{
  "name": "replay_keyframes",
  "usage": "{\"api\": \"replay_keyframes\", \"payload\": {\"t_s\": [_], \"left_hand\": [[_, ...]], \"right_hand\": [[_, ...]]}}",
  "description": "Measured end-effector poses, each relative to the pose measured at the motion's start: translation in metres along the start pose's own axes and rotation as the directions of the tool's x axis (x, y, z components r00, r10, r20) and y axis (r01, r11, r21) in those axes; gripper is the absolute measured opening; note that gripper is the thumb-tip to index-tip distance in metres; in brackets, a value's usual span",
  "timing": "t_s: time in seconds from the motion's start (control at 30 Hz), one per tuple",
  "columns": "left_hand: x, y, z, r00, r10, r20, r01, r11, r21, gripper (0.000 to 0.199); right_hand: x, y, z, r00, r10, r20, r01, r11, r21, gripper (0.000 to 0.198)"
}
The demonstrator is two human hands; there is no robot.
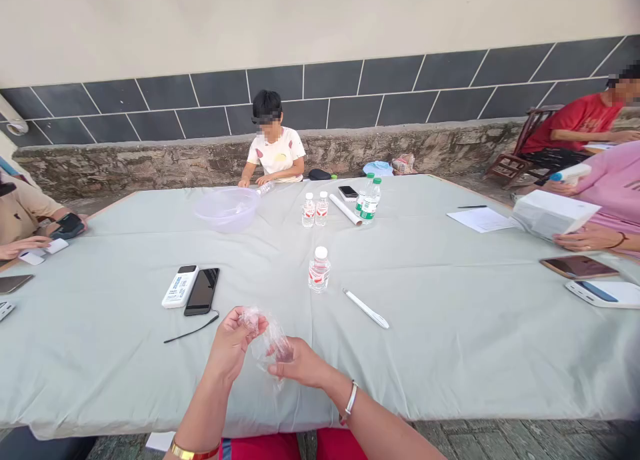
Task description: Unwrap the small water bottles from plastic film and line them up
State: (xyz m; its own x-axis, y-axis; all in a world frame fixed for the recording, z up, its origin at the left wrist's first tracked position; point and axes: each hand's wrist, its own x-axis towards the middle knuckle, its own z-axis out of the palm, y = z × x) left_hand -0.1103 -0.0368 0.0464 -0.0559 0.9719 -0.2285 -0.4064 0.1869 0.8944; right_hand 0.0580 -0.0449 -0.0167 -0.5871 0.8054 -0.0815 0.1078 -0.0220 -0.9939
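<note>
Between my hands, just over the near part of the table, is a crumpled sheet of clear plastic film (267,330); whether it is a bag I cannot tell. My left hand (234,340) pinches its upper left end between thumb and fingers. From the right, my right hand (295,361) grips the film's lower side, with some fingers behind the plastic. A small clear bottle (319,273) with a white cap stands upright beyond my hands. To its right lies a white pen (366,309). A black phone (202,292) and a white power bank (180,287) lie left of it.
The table (125,367) has a grey-green cloth. Farther off are a translucent purple basin (227,210), two small bottles (315,210), green-capped bottles (369,203), and a white roll (345,210). People sit across, left and right; one on the right holds a white box (555,213).
</note>
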Motion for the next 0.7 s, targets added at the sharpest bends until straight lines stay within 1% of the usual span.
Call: {"api": "replay_keyframes", "payload": {"t_s": [0.03,0.07,0.1,0.13,0.17,0.2,0.23,0.27,0.3,0.33,0.4,0.43,0.47,0.5,0.53,0.57,0.63,0.7], "left_hand": [[0.004,-0.005,-0.003,0.994,0.028,-0.107,-0.032,0.999,-0.032,0.043],[0.008,-0.01,-0.005,0.978,0.073,-0.193,-0.075,0.997,-0.006,0.044],[0.01,-0.015,-0.007,0.961,0.132,-0.243,-0.115,0.99,0.084,0.042],[0.012,-0.019,-0.008,0.948,0.199,-0.249,-0.144,0.964,0.222,0.038],[0.012,-0.023,-0.009,0.944,0.256,-0.207,-0.163,0.91,0.381,0.032],[0.012,-0.025,-0.01,0.951,0.278,-0.131,-0.172,0.835,0.523,0.026],[0.011,-0.027,-0.009,0.966,0.254,-0.038,-0.177,0.766,0.618,0.02],[0.008,-0.028,-0.009,0.981,0.188,0.052,-0.176,0.733,0.658,0.018],[0.006,-0.029,-0.007,0.987,0.101,0.127,-0.16,0.748,0.644,0.019],[0.003,-0.029,-0.005,0.982,0.013,0.187,-0.122,0.803,0.583,0.024],[-0.001,-0.03,0.002,0.954,-0.117,0.275,0.012,0.934,0.357,0.032],[-0.002,-0.031,0.006,0.942,-0.147,0.301,0.08,0.971,0.224,0.034],[-0.003,-0.032,0.01,0.938,-0.157,0.309,0.131,0.986,0.103,0.033],[-0.003,-0.033,0.013,0.94,-0.153,0.304,0.157,0.988,0.01,0.031],[-0.002,-0.035,0.017,0.948,-0.137,0.289,0.156,0.987,-0.045,0.028],[-0.001,-0.037,0.02,0.959,-0.111,0.262,0.132,0.989,-0.064,0.026],[0.002,-0.043,0.023,0.981,-0.034,0.191,0.04,0.999,-0.03,0.023],[0.004,-0.048,0.024,0.992,0.046,0.119,-0.052,0.998,0.046,0.024]], "right_hand": [[-0.002,0.004,0.006,0.998,0.064,-0.011,-0.064,0.995,-0.075,0.03],[-0.006,0.006,0.011,0.995,0.102,-0.021,-0.104,0.98,-0.171,0.018],[-0.01,0.006,0.014,0.993,0.111,-0.032,-0.115,0.955,-0.272,0.01],[-0.014,0.003,0.015,0.995,0.094,-0.042,-0.103,0.927,-0.36,0.009],[-0.018,-0.001,0.014,0.996,0.062,-0.061,-0.082,0.902,-0.424,0.012],[-0.021,-0.007,0.01,0.996,0.026,-0.09,-0.064,0.886,-0.459,0.014],[-0.023,-0.013,0.004,0.99,-0.007,-0.139,-0.059,0.884,-0.463,0.014],[-0.024,-0.018,-0.003,0.977,-0.032,-0.21,-0.066,0.895,-0.441,0.014],[-0.023,-0.023,-0.01,0.954,-0.048,-0.296,-0.077,0.915,-0.396,0.014],[-0.021,-0.026,-0.017,0.922,-0.056,-0.383,-0.082,0.939,-0.333,0.019],[-0.016,-0.027,-0.026,0.857,-0.056,-0.513,-0.06,0.977,-0.206,0.026],[-0.012,-0.025,-0.027,0.837,-0.055,-0.544,-0.037,0.987,-0.157,0.026],[-0.009,-0.023,-0.026,0.831,-0.061,-0.553,-0.007,0.993,-0.12,0.026],[-0.007,-0.02,-0.023,0.832,-0.072,-0.55,0.023,0.995,-0.096,0.027],[-0.005,-0.017,-0.019,0.839,-0.085,-0.538,0.051,0.996,-0.078,0.03],[-0.004,-0.014,-0.015,0.848,-0.09,-0.522,0.071,0.996,-0.056,0.032],[-0.005,-0.012,-0.007,0.88,-0.054,-0.472,0.078,0.996,0.031,0.034],[-0.007,-0.014,-0.004,0.919,0.034,-0.393,0.037,0.985,0.171,0.034]]}}
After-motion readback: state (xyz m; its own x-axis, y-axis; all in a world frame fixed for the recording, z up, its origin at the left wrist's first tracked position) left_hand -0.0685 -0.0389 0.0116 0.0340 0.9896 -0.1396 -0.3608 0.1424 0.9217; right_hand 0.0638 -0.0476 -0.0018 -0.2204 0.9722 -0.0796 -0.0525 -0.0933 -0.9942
